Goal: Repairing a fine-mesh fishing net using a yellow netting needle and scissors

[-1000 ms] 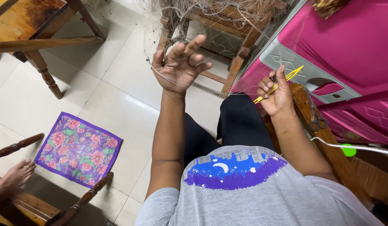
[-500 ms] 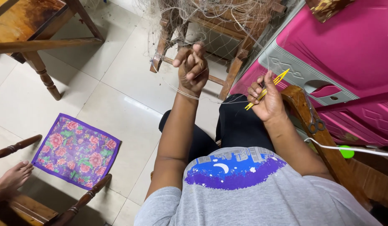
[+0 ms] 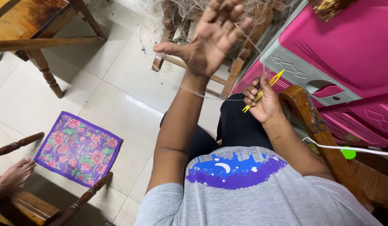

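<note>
Right hand (image 3: pixel 264 102) around yellow netting needle (image 3: pixel 263 90), beside pink bin (image 3: pixel 348 54).

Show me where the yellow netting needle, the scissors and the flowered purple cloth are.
yellow netting needle (image 3: pixel 263 91), head view, mid shaft above the right hand's fingers.
scissors (image 3: pixel 316 121), head view, near the pivot, on the chair arm.
flowered purple cloth (image 3: pixel 79 148), head view, centre of the cloth.

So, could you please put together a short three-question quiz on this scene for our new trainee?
1. True or false: the left hand is raised with its fingers spread.
2. What does the right hand hold? A) scissors B) a yellow netting needle C) a cup
3. What lies on the tiled floor to the person's left?

Key: 1 true; 2 B; 3 a purple floral cloth.
</note>
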